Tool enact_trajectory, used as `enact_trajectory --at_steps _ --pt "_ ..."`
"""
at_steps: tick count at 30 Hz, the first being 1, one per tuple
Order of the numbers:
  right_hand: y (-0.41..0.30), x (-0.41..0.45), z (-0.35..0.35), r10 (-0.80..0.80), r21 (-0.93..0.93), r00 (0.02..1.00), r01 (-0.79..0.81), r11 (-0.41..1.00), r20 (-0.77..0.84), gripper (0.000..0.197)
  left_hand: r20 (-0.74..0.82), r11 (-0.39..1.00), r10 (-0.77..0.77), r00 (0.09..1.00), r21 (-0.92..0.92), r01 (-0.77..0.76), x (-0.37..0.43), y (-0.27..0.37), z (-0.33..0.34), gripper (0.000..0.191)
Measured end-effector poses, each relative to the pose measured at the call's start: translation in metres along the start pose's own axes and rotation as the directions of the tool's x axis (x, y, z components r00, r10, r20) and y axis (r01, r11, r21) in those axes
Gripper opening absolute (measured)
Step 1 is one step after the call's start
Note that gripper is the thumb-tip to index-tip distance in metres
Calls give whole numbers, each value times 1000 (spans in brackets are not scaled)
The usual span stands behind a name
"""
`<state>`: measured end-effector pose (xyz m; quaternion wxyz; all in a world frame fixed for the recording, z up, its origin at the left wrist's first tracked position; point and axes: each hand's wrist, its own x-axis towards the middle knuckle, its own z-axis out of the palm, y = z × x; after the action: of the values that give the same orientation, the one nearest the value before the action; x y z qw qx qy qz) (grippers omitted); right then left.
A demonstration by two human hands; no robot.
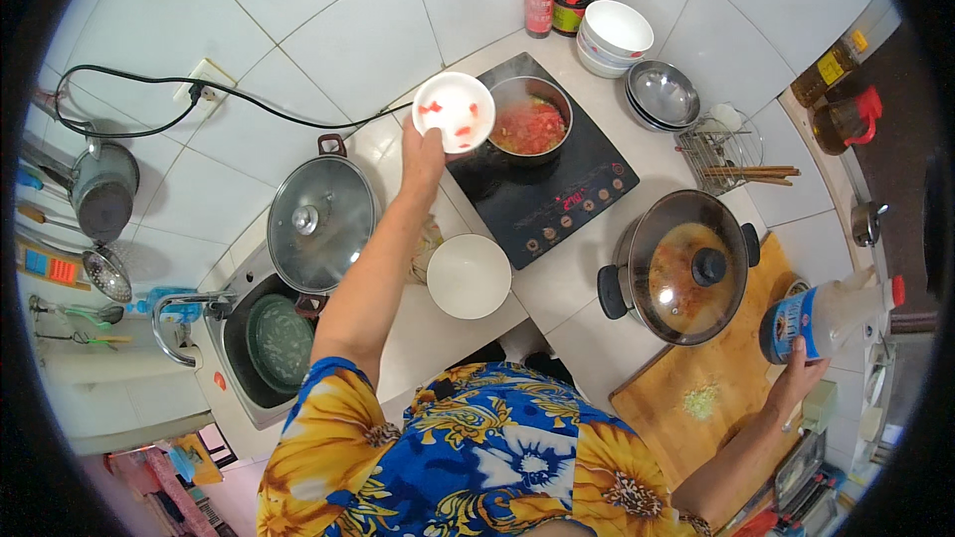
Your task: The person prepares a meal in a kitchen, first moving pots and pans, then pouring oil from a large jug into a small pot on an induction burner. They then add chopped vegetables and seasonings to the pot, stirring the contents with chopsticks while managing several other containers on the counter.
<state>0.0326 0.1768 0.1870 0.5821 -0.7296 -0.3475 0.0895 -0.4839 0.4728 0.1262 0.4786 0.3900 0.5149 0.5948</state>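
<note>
My left hand (424, 160) grips a white bowl (453, 113) by its rim; a few red pieces, perhaps tomato, cling inside. Just right of the bowl, a saucepan (556, 101) holds steaming red chopped food on a black induction cooktop (496, 220). My right hand (797, 377) is shut on a plastic bottle (817, 324) with a blue label and red cap, at the far right above a wooden cutting board (656, 425). Minced pale green bits (701, 401) lie on the board. A glass-lidded pot (686, 268) with brownish-orange food stands between cooktop and board.
Another lidded pan (321, 220) stands beside the sink (257, 410), which holds a green basin (280, 343). An empty white bowl (470, 276) sits near the counter edge. Stacked bowls (618, 30), metal bowls (662, 95), sauce bottles (539, 4) and a chopstick rack (709, 156) line the back. A black cord (276, 110) crosses the wall.
</note>
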Motion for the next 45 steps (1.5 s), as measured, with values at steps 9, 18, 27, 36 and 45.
enact_trajectory --at_steps 9,18,27,36,45 --pt "-27 -1 35 -43 138 990 24 990 133 54 -238 991 -112 965 -98 91 13 -10 -37 48" --pt "-93 -19 167 -62 264 805 -120 957 590 77 -283 903 -420 862 -223 366 -43 -72 -74 40" --pt "-95 -33 226 -43 242 444 -402 883 895 88 -396 902 -378 837 -363 235 -44 -103 -76 39" --pt "-111 -31 245 -48 149 314 -306 940 948 85 -417 897 -410 811 -344 277 -39 -124 -95 36" --pt "-123 -22 267 -48 77 307 -81 994 951 70 -185 975 -181 966 92 200 -123 -69 -56 35"
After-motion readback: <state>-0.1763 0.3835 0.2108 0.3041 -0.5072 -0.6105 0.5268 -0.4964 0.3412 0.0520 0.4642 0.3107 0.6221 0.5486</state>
